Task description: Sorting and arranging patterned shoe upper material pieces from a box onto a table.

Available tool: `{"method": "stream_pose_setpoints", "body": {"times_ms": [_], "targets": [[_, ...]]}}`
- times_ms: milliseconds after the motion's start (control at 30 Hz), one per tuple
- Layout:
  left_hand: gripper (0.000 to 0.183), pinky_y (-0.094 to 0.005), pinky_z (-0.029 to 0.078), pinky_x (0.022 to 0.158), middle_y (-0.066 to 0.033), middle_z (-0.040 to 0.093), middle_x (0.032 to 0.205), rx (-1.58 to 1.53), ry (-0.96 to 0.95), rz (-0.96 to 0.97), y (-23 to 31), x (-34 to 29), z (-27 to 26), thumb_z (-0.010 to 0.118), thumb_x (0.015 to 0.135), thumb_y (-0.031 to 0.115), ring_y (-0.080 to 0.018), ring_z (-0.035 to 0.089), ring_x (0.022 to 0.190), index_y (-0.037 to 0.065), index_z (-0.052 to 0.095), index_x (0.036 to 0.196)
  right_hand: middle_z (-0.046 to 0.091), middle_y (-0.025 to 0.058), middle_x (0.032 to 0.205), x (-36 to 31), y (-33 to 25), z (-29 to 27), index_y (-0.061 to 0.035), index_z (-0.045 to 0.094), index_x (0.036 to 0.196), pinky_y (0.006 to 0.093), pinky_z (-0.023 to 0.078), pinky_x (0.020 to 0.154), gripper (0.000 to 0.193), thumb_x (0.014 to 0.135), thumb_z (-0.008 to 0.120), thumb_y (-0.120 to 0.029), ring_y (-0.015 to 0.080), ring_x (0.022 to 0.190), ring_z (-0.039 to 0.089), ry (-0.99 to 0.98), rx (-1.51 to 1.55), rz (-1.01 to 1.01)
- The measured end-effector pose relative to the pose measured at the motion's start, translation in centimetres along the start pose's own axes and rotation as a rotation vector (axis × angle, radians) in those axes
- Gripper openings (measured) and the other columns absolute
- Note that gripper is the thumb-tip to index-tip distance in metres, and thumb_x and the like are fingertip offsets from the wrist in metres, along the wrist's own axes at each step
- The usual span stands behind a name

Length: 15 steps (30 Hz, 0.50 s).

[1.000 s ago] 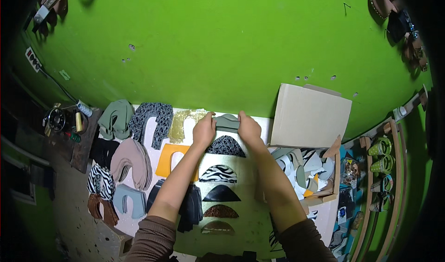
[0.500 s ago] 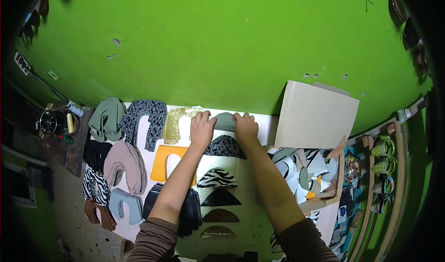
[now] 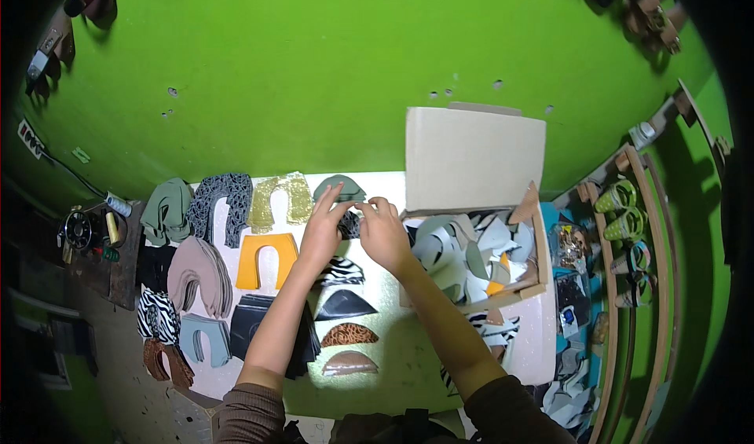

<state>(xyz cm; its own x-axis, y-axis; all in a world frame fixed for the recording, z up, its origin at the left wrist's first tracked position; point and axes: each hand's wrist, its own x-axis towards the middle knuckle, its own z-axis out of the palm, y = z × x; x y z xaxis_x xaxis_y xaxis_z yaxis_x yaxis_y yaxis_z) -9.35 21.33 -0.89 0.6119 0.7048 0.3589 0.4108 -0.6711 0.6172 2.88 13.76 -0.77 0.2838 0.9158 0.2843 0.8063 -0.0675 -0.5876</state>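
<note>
A: Head view, entry one. Your left hand [image 3: 323,232] and right hand [image 3: 382,233] meet near the far edge of the worktable [image 3: 408,365], just left of the open cardboard box [image 3: 471,161] of cut scraps. What have you got?

B: A dark patterned half-moon piece [image 3: 349,224], lying just below the grey-green half-moon piece [image 3: 339,186] at the far edge. Both hands are on it: the left with thumb and fingers closed in a pinch at its upper edge, the right with fingertips curled down on its right side. How firmly the right hand grips, I cannot tell.

A: Noted. It heads a column: the zebra-print piece [image 3: 339,271], black piece [image 3: 344,306], leopard-print piece [image 3: 349,335] and tan piece [image 3: 350,362] run back toward you. My judgement: square it with fingertips only, curved edge facing away like the others, and leave a gap from the grey-green one.

B: And the sides?

A: Keep your left wrist off the orange U-shaped cutout [image 3: 267,257] and your right forearm off the box's near wall, so nothing gets dragged.
</note>
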Motion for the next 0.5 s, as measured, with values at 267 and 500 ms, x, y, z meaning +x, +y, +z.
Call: {"method": "stream_pose_setpoints", "body": {"times_ms": [267, 500], "targets": [[0.051, -0.0603, 0.004, 0.105, -0.0078, 0.044, 0.131, 0.071, -0.098, 0.081, 10.7, -4.0, 3.6, 0.046, 0.066, -0.011, -0.0309, 0.028, 0.131, 0.012, 0.059, 0.11, 0.056, 0.0122, 0.098, -7.6, 4.7, -9.8, -0.0046, 0.062, 0.095, 0.0409, 0.042, 0.083, 0.019, 0.078, 0.053, -0.007, 0.0303, 0.099, 0.05, 0.177, -0.046, -0.054], [0.044, -0.0649, 0.0, 0.102, -0.005, 0.052, 0.122, 0.06, -0.252, 0.114, 15.7, -5.7, 7.7, 0.047, 0.071, -0.004, -0.0303, 0.028, 0.132, 0.014, 0.059, 0.109, 0.06, 0.0171, 0.092, -12.3, 13.3, -14.5, -0.0022, 0.061, 0.092, 0.0428, 0.047, 0.077, 0.019, 0.078, 0.056, -0.014, 0.0337, 0.087, 0.058, 0.016, -0.219, 0.214]]}}
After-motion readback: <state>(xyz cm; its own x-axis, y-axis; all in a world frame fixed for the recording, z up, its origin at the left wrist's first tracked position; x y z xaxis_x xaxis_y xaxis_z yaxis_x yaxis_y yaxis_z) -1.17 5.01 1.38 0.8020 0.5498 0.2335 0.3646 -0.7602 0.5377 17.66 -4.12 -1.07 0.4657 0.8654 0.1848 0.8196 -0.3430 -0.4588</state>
